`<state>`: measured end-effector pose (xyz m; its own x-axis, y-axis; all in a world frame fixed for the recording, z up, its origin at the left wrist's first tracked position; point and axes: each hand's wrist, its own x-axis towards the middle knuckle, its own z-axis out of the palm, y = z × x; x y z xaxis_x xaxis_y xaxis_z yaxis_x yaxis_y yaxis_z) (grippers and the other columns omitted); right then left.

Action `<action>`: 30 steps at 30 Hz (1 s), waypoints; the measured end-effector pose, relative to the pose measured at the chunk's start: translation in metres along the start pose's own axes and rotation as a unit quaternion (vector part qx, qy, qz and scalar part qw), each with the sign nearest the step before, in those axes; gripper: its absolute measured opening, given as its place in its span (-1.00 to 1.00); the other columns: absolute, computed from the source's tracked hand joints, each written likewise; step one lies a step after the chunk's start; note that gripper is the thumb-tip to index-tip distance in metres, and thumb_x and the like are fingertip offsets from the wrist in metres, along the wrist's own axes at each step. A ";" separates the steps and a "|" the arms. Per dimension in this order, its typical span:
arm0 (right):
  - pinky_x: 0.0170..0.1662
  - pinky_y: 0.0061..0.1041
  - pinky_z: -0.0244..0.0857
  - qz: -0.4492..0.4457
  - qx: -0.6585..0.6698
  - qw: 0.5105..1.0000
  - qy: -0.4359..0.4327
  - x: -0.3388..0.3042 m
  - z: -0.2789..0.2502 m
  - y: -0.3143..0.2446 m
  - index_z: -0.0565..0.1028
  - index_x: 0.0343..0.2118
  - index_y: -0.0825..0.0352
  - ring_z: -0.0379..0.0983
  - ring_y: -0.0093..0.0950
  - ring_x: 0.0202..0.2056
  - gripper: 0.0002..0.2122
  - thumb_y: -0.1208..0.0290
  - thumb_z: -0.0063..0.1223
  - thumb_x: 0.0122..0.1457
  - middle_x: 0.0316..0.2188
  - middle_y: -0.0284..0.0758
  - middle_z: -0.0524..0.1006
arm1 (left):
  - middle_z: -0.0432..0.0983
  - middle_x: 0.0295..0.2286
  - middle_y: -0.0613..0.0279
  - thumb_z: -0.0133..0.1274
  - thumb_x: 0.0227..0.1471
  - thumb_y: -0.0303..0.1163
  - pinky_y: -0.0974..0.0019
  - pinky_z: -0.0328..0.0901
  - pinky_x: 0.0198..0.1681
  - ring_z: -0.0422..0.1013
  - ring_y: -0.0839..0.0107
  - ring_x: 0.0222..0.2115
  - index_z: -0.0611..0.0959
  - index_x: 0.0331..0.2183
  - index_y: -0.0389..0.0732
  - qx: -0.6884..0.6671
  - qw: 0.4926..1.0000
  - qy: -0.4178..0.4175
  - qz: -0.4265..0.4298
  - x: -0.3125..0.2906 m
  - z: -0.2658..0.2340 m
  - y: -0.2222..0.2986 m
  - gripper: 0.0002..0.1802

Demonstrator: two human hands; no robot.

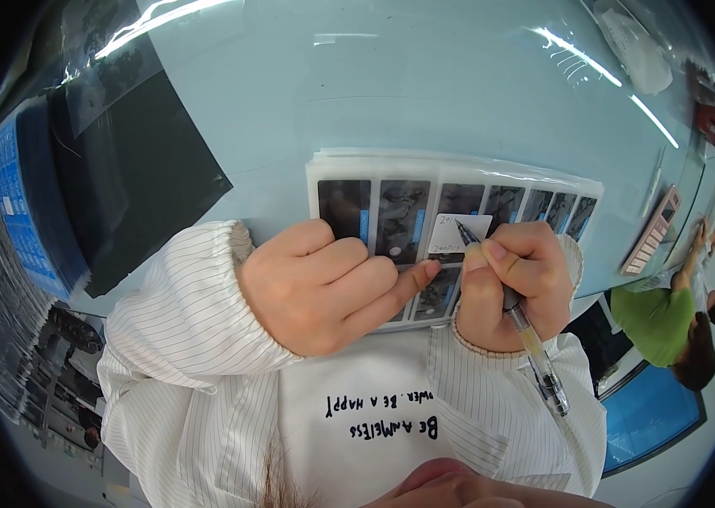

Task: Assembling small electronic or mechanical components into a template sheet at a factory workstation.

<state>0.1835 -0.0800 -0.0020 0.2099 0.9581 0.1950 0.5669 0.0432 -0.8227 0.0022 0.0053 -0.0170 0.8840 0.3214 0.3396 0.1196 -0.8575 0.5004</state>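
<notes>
My right hand (520,275) grips a clear-barrelled pen (537,362), its dark tip touching a small white label (446,234) that bears handwriting. The label lies on a stack of clear-wrapped sheets (404,169) printed with rows of dark rectangles and blue strips. Resting on the left part of that stack is my left hand (324,288). Its index finger stretches toward the label's lower edge, while the other fingers curl under and what they may hold is hidden.
A black sheet (154,161) lies at the left beside a thick pile of blue-edged sheets (23,199). To the right sit a pink calculator-like device (652,230) and a crumpled clear bag (637,51). A person in green (654,317) works farther right.
</notes>
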 end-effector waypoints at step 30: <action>-0.55 -0.66 0.06 0.038 0.075 0.996 0.033 -0.003 -0.006 0.006 0.31 -0.55 0.37 0.17 -0.61 -0.61 -0.88 0.70 -0.03 -0.14 -0.59 -0.28 0.38 | 0.15 -0.68 0.50 0.13 -0.31 -0.44 0.49 -0.05 -0.64 0.12 0.61 -0.69 0.67 -0.25 -0.16 0.006 0.999 0.046 0.010 -0.005 0.006 0.001 -0.59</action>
<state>0.1909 -0.0848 -0.0044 0.3024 0.9399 0.1588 0.4234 0.0168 -0.9058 0.0009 0.0007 -0.0232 0.8408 0.3387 0.4222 0.1076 -0.8691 0.4829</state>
